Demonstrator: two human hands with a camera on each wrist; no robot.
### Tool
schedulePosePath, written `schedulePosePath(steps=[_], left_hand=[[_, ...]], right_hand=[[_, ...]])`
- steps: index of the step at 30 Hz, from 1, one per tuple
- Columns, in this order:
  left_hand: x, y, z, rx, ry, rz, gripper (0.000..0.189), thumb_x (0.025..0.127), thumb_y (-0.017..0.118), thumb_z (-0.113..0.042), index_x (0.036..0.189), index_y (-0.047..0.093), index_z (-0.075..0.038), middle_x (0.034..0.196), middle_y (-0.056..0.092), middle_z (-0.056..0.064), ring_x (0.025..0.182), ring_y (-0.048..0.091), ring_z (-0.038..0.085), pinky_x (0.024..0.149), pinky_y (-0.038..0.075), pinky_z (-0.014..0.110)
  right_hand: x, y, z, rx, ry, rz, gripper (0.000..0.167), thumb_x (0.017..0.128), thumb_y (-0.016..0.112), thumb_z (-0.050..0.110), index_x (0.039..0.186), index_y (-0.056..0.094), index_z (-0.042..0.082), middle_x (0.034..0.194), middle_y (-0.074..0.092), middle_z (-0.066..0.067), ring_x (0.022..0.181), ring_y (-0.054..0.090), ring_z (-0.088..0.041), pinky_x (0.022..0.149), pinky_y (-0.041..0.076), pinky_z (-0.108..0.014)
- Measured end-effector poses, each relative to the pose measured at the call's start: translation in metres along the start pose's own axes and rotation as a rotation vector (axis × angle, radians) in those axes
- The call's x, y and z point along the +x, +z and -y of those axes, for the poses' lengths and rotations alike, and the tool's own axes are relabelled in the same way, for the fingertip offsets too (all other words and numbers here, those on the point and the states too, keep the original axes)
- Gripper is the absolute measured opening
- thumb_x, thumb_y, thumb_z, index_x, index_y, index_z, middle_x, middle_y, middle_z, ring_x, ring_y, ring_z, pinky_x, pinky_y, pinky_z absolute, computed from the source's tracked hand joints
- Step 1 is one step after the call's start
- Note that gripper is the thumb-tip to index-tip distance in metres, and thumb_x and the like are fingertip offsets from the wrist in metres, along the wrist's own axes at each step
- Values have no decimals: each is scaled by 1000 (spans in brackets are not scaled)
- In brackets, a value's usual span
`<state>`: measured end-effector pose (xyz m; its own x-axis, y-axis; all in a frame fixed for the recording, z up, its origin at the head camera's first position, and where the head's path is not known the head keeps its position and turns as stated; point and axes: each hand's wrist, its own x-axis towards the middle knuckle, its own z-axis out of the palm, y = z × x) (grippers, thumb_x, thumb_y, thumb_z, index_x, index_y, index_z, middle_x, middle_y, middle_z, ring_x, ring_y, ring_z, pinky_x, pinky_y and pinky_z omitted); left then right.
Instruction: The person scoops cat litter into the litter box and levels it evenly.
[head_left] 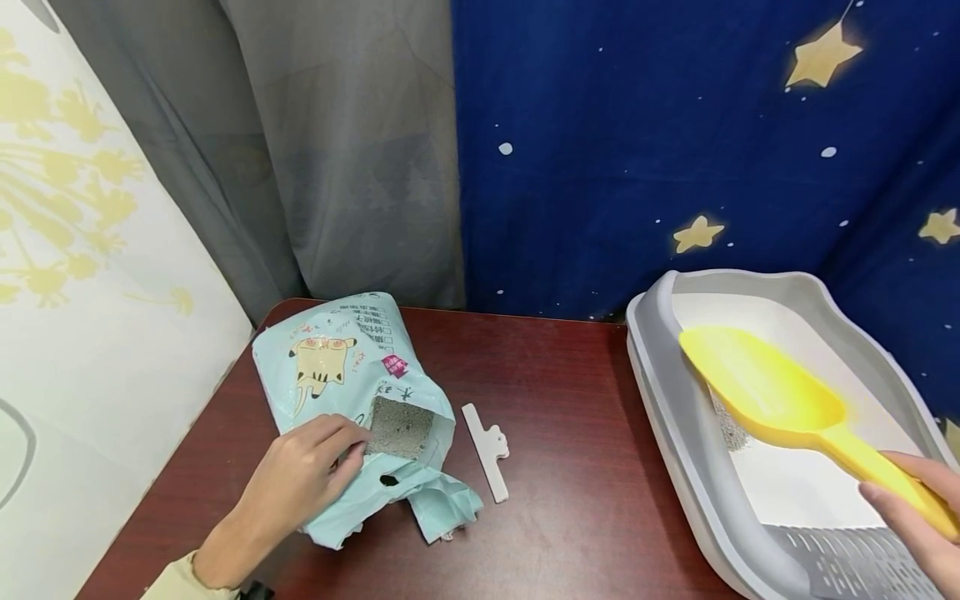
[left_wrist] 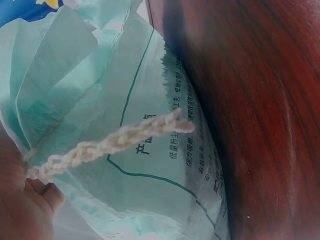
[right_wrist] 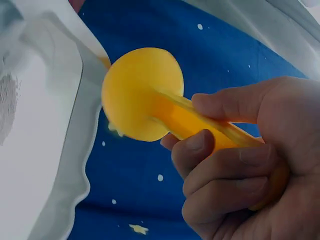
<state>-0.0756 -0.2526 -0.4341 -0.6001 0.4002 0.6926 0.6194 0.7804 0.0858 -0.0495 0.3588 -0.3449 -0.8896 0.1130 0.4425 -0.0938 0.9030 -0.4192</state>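
On the table's left lies a pale blue bag (head_left: 390, 321) of cat litter, its mouth spread and grey granules (head_left: 402, 427) showing inside. My left hand (head_left: 300, 467) pinches the bag's edge beside the mouth; in the left wrist view its curled fingers (left_wrist: 37, 200) are at the bag's rim. A yellow scoop (head_left: 761, 383) is gripped by its handle in my right hand (head_left: 918, 508). The scoop hangs over the grey and white litter box (head_left: 671, 433), its bowl bare inside. The right wrist view shows fingers and thumb wrapped round the handle (right_wrist: 185, 117).
A white clip (head_left: 487, 450) lies on the dark red table (head_left: 570, 450) between bag and box. Some litter (head_left: 727, 425) sits inside the box, partly behind the scoop. Grey and blue star-patterned curtains (head_left: 585, 167) hang behind, and a white patterned panel (head_left: 90, 358) stands at left.
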Motion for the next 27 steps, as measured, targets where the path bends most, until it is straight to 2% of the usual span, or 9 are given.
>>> schedulePosePath(steps=[2,4,7,11,14,16,20,24,27], left_hand=[[0,0,0,-1,1,2,44,112,46,-28,92,81,-9,92,74,-2,80,71,16,65,61,39],[1,0,0,-2,2,3,44,112,46,-28,91,81,-9,92,74,-2,79,71,16,65,61,39],[1,0,0,-4,5,4,44,112,47,-28,92,81,-9,92,74,-2,79,71,16,64,61,39],[1,0,0,-4,9,1,43,111,47,-27,92,81,-9,93,75,-3,79,71,16,65,61,39],[1,1,0,-5,9,2,41,111,48,-26,92,81,-9,93,74,-3,79,71,16,65,61,39],[1,0,0,-7,9,2,41,110,48,-25,92,81,-9,92,74,-3,79,71,16,65,61,39],[1,0,0,-6,4,4,39,110,49,-24,92,81,-9,92,74,-4,79,71,16,64,61,39],[0,0,0,-4,0,8,38,109,50,-24,93,81,-10,92,75,-4,79,71,15,64,61,38],[0,0,1,-3,-1,8,39,109,49,-24,93,81,-10,92,74,-4,79,71,15,64,61,38]], right_hand=[[0,4,2,25,-15,41,24,99,70,-13,120,63,-22,72,54,-8,57,35,-4,47,29,-23],[0,7,4,47,-65,73,26,101,71,-8,122,64,-20,71,51,-3,56,35,-3,47,29,-23],[0,10,9,56,-187,73,27,103,73,3,124,68,-13,68,45,8,56,32,0,46,26,-23],[-2,13,14,3,-266,68,27,102,78,18,123,74,0,67,40,17,58,33,3,48,25,-22],[-4,17,18,-81,-274,112,29,100,81,27,121,75,8,69,42,18,60,35,2,51,29,-26],[-5,21,20,-99,-299,137,27,98,83,28,119,76,12,69,41,20,62,36,0,52,31,-30],[-8,31,27,-131,-291,206,26,96,85,29,115,75,14,68,36,16,63,38,-3,56,33,-31],[-9,37,39,-128,-200,287,27,97,85,31,115,76,12,70,40,10,66,43,-12,59,35,-32],[-9,42,46,-99,-159,299,28,95,88,30,115,77,13,76,48,9,69,46,-12,61,36,-31]])
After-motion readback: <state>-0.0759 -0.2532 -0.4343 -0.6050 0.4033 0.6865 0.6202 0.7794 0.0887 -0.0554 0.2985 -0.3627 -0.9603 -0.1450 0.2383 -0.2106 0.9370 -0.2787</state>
